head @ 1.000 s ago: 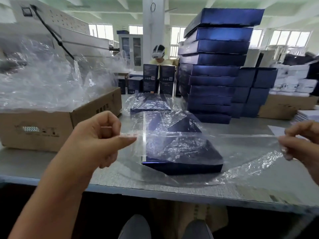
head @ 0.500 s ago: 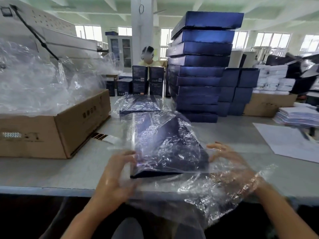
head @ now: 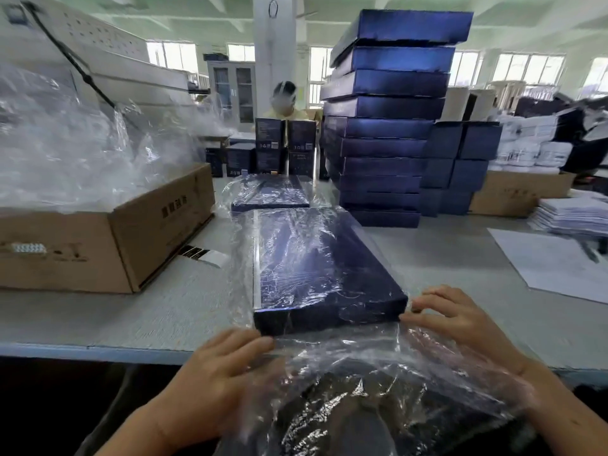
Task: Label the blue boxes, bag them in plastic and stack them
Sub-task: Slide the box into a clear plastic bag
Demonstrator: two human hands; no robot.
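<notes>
Between my left hand [head: 223, 366] and right hand [head: 460, 315] (both flat, gripping nothing) sits a glossy dark-blue box [head: 329, 274] in crinkled clear plastic [head: 362, 376]

An open carton [head: 158, 238] sits on the grey table [head: 115, 311] at the left. At the right lie a white sheet [head: 552, 264] and a pile of booklets [head: 572, 215], with a second carton [head: 519, 192] behind them. A pillar [head: 274, 54] and a cabinet [head: 233, 90] stand farther back.

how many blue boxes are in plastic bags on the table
2. The near bagged box lies at the front edge of the table; the far bagged box lies right behind it. More may hide behind the tall stack.
</notes>
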